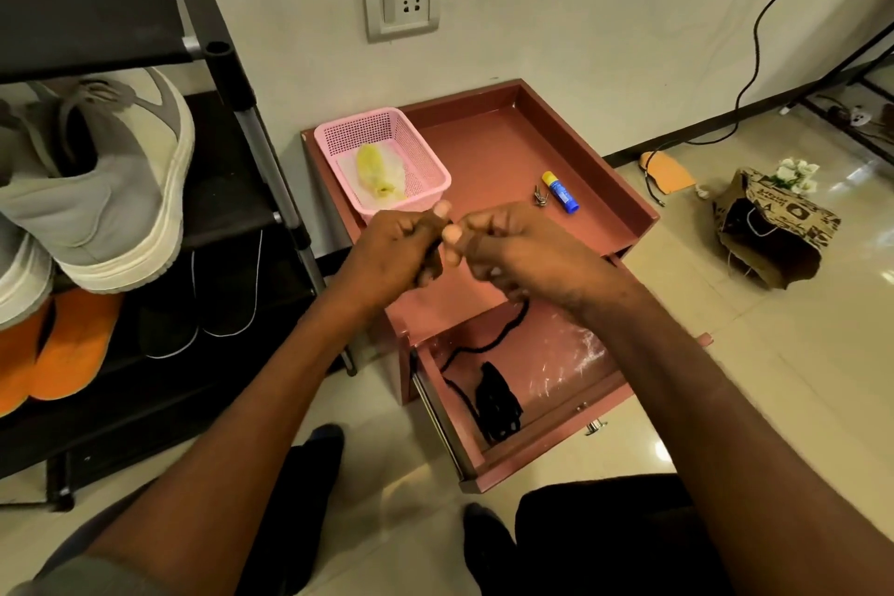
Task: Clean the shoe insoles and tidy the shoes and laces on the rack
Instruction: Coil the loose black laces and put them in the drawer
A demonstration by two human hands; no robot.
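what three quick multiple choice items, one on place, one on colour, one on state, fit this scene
1. Where is the pink plastic mesh basket?
A. on the cabinet top
B. in the drawer
C. on the rack

2. What colour are the flat foam insoles on the rack?
A. green
B. orange
C. white

3. How is the reddish-brown cabinet drawer?
A. shut
B. removed
C. pulled open

Answers: 1 A, it sits in the top's back corner. 2 B, both show orange. 3 C, a black lace bundle lies visible inside.

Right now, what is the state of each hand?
Left hand: fingers curled, pinching the black lace.
Right hand: fingers curled, pinching the same lace.
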